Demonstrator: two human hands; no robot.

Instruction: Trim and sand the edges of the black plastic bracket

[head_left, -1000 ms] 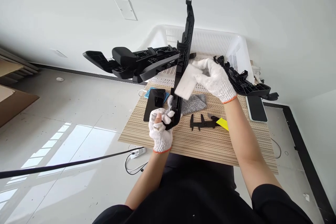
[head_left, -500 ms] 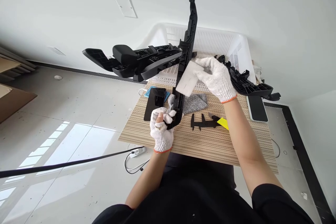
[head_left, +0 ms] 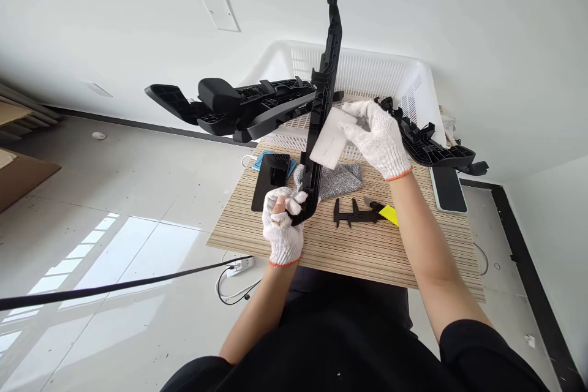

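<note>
My left hand (head_left: 283,223), in a white knit glove with the thumb bare, grips the lower end of a long black plastic trim part (head_left: 321,110). The part stands up tilted, its ribbed side toward me. Between the thumb and fingers of my gloved right hand (head_left: 376,138) is a white sponge block (head_left: 331,138) with thin dark marks. The block is close to the trim part's right edge; whether they touch I cannot tell. Below it on the table lie a grey cloth (head_left: 340,180), a black caliper (head_left: 356,214) and a yellow utility knife (head_left: 388,214).
A white plastic basket (head_left: 383,70) stands at the table's back, with more black trim parts (head_left: 229,107) jutting out left and others (head_left: 427,141) at the right. A black stand-like object (head_left: 271,187) and a phone (head_left: 449,188) lie on the wooden table (head_left: 349,257). A power strip (head_left: 240,266) is below.
The upper end of the trim part has tipped slightly left. The sponge block, still in my right hand, has shifted very little. Both grips are the same.
</note>
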